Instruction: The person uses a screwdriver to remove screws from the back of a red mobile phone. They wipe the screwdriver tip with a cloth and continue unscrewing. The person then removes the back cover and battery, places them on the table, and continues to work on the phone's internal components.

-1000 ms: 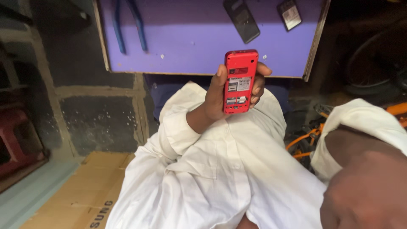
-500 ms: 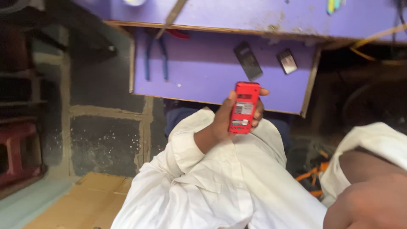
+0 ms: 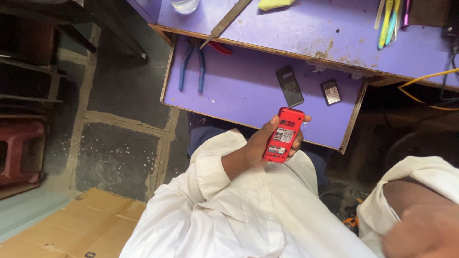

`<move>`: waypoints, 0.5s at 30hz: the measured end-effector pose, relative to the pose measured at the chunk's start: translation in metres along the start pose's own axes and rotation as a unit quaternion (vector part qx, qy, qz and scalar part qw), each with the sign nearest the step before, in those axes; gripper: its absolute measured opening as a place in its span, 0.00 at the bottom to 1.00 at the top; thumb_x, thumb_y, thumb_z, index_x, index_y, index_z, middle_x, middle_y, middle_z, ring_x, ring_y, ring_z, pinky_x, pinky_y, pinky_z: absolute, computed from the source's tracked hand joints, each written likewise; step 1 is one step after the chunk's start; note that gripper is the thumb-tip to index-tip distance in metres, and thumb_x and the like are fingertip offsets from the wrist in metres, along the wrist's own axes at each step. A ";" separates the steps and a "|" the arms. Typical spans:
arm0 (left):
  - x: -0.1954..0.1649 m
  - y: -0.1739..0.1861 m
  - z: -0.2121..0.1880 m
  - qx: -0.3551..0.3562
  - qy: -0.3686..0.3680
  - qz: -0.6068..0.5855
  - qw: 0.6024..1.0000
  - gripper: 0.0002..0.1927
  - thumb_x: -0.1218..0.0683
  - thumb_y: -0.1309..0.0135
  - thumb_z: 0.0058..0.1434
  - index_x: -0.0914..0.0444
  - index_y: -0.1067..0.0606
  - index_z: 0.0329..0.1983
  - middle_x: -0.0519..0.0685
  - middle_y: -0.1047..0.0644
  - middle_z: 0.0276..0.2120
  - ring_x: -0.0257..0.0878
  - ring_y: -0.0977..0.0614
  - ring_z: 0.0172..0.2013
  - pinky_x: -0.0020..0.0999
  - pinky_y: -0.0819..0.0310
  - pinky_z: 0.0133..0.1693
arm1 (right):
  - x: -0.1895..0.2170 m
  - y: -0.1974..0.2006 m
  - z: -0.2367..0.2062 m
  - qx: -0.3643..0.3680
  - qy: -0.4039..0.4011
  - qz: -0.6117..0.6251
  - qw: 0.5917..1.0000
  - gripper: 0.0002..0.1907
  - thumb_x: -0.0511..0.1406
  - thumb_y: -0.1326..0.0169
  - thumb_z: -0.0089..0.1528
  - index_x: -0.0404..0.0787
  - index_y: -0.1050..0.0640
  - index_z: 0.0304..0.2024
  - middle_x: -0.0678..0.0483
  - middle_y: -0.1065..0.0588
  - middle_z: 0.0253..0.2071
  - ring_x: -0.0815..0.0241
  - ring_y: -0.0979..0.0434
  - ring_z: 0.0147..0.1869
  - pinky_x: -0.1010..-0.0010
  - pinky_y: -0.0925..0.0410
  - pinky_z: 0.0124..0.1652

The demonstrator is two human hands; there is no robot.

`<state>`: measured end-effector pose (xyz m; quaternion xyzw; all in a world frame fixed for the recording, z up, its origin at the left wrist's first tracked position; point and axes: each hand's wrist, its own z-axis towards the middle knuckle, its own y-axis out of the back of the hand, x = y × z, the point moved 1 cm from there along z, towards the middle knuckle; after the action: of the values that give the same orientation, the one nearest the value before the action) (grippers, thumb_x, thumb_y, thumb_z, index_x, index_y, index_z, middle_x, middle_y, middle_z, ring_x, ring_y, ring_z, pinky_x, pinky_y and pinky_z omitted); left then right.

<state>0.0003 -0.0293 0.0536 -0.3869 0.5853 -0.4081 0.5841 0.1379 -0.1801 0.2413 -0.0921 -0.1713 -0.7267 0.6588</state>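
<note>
your left hand grips the red phone over your lap, back cover off, black battery and cover lying in the drawer, reassembly undone; right hand's grip i cannot tell.

— What colours show up?
— The phone is bright red with a white label; the table and drawer are purple
— And the rest?
— Pliers with blue handles, a white sleeve, a red stool, brown cardboard
</note>
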 end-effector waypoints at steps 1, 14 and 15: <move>-0.001 0.000 -0.001 -0.008 0.006 0.005 1.000 0.42 0.28 0.58 0.72 0.64 0.39 0.74 0.50 0.26 0.37 0.35 0.22 0.35 0.31 0.25 0.38 | 0.001 0.001 -0.001 -0.004 0.003 -0.001 1.000 0.16 0.45 0.49 0.72 0.39 0.31 0.45 0.56 0.32 0.31 0.66 0.34 0.26 0.74 0.37 0.26; -0.003 0.045 0.004 -0.307 -0.047 0.161 0.937 0.36 0.32 0.63 0.71 0.66 0.32 0.63 0.53 0.21 0.45 0.38 0.17 0.39 0.35 0.18 0.39 | 0.023 0.008 -0.009 -0.017 0.006 -0.027 0.999 0.18 0.47 0.49 0.72 0.38 0.30 0.45 0.55 0.33 0.30 0.66 0.34 0.26 0.76 0.38 0.26; -0.008 0.053 0.006 -0.339 -0.046 0.153 0.927 0.35 0.33 0.63 0.70 0.66 0.32 0.61 0.53 0.21 0.45 0.38 0.17 0.39 0.36 0.18 0.38 | 0.025 0.010 -0.010 -0.016 0.009 -0.028 0.999 0.18 0.47 0.49 0.72 0.38 0.30 0.45 0.55 0.33 0.30 0.66 0.34 0.26 0.76 0.38 0.26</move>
<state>0.0077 -0.0026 0.0076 -0.4861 0.7132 -0.0727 0.4997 0.1454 -0.2079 0.2427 -0.0916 -0.1561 -0.7486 0.6379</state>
